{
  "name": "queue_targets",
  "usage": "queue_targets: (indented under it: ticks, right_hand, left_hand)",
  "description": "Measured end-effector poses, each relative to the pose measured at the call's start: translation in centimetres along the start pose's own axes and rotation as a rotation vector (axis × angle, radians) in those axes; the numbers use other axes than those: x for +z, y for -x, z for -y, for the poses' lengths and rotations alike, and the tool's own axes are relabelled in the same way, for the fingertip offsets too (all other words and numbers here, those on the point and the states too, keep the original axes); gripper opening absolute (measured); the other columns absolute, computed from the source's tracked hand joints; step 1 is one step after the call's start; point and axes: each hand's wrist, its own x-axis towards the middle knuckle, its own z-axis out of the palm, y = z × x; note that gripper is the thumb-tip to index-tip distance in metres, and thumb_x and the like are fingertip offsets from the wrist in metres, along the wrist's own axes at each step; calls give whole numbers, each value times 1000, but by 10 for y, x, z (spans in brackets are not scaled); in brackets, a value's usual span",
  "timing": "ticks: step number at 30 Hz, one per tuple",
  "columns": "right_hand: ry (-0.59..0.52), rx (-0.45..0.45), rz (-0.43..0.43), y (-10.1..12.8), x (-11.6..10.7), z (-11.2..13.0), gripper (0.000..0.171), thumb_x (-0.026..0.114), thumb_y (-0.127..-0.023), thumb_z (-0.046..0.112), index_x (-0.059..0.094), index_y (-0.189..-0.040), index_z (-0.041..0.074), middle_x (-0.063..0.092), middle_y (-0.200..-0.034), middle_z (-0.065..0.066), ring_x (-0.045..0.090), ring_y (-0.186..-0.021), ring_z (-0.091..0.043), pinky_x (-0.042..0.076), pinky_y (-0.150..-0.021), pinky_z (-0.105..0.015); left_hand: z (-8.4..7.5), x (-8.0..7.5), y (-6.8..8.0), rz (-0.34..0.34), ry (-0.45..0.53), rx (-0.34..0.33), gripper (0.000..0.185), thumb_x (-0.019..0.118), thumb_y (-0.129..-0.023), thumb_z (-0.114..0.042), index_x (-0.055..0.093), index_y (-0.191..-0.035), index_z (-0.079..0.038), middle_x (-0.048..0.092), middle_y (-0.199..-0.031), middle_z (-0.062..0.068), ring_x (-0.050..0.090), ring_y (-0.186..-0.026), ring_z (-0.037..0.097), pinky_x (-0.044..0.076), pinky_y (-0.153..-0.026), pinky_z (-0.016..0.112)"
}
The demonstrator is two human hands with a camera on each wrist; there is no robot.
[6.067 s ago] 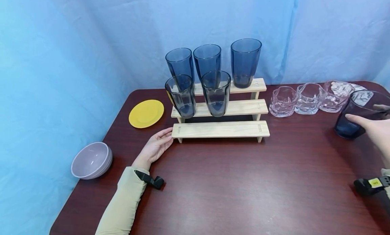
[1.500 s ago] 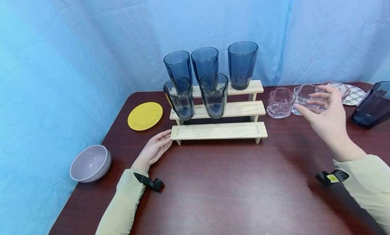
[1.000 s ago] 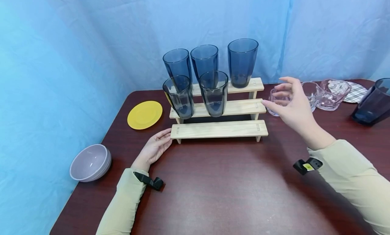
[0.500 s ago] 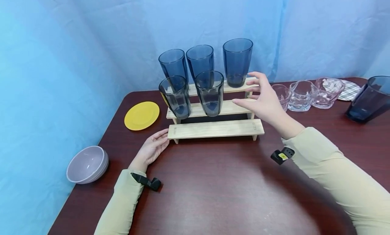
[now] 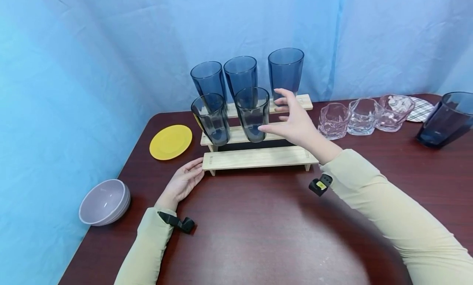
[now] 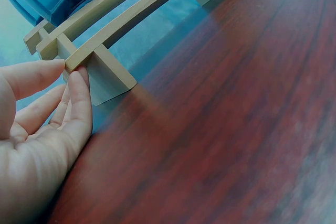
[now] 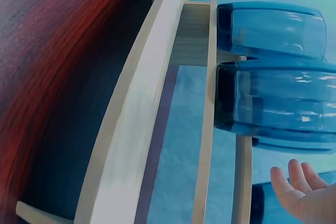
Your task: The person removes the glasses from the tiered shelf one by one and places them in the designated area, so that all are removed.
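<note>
A three-step wooden rack [image 5: 258, 158] stands on the dark red table [image 5: 258, 235]. Three tall blue glasses [image 5: 285, 71] stand on its top step and two grey-blue glasses [image 5: 252, 112] on the middle step. My right hand [image 5: 292, 122] hovers open beside the right middle-step glass [image 7: 278, 98], fingers spread, holding nothing. My left hand [image 5: 182, 182] lies on the table with straight fingers [image 6: 79, 98] touching the rack's lower left corner [image 6: 84, 59].
Three clear faceted glasses [image 5: 363, 114] stand in a row right of the rack, a dark blue tumbler [image 5: 445, 118] and a checked mat [image 5: 421, 108] at far right. A yellow plate [image 5: 171, 141] and a lilac bowl [image 5: 104, 201] sit at left.
My right hand left the dark blue tumbler at far right, swept left past the clear glasses and now hovers at the rack's middle step. The left hand has stayed put.
</note>
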Motion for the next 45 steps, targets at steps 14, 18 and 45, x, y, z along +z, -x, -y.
queue_targets:
  ticks: [14,18,45]
  right_hand:
    - [34,-59,4,-10,14,5,100,84,-71,23,21,-149,20,39,-140,-14,46,-123,-28,41,-104,-43]
    - [42,-67,4,-11,16,6,100,83,-72,24,20,-149,22,37,-142,-15,46,-123,-29,42,-103,-43]
    - [-52,-72,-23,-9,29,-8,97,80,-76,20,15,-147,31,39,-144,-18,42,-132,-31,40,-103,-50]
  left_hand:
    - [-9,3,2,-2,2,-1,56,38,-96,10,17,-147,7,57,-106,0,61,-92,5,50,-82,15]
    - [-7,2,2,-1,-5,5,56,38,-96,10,17,-148,6,57,-107,-1,60,-93,4,50,-82,14]
    - [0,1,2,-21,6,-8,55,38,-96,9,19,-148,5,60,-105,-3,60,-92,4,50,-83,15]
